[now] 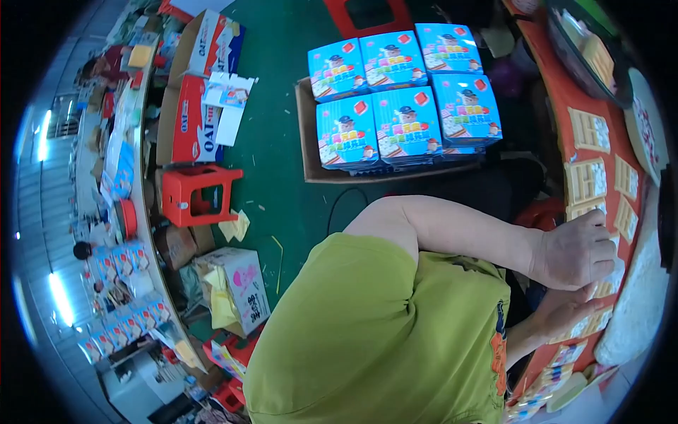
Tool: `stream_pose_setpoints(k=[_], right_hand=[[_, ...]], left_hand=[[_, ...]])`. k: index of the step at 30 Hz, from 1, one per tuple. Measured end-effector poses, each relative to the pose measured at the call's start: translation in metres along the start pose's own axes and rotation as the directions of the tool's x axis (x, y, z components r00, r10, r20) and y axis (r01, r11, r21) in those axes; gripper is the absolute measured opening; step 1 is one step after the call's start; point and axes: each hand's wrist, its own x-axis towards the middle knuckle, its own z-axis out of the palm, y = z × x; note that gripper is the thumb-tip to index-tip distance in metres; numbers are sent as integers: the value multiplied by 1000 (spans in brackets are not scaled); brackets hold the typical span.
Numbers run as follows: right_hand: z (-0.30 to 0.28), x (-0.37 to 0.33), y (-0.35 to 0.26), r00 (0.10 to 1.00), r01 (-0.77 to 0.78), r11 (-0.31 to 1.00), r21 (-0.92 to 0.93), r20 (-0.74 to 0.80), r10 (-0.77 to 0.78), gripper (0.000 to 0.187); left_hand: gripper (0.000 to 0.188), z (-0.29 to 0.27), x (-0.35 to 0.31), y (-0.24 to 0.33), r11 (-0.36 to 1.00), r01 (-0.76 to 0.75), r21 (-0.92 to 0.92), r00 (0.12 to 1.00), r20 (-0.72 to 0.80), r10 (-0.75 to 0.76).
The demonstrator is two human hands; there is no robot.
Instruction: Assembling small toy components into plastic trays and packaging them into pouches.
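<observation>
Hands worked at the right, on an orange table [558,106] covered with flat yellow trays [590,129] of small white pieces. Her left hand [578,253] lay curled, knuckles up, on one tray [613,283]; whether it pinched anything, I could not tell. Her right hand [565,309] lay just under it, fingers hidden. To do this well, it seemed best to press lightly and keep the tray flat. Blue boxes [402,95] stood well apart on the floor
</observation>
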Motion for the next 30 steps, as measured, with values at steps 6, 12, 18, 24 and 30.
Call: stream_pose_setpoints(k=[6,12,18,24,30], right_hand=[[3,1,11,976,-81,996,-35,-204,72,78],[-5,-20,9,994,-67,998,-12,-85,66,82],[-31,-24,4,985,112,993,-37,136,-106,84],[1,-38,-11,975,199,978,-68,110,-191,89],[-7,-41,-24,975,218,973,-71,54,-215,74]], left_hand=[[12,-38,0,12,997,29,74,992,123,-38],[13,-44,-1,28,992,29,120,995,92,-40],[12,-45,1,40,990,137,35,990,34,-139],[9,-39,-12,52,997,-16,71,991,133,7],[9,-43,-17,55,980,-143,139,959,263,103]])
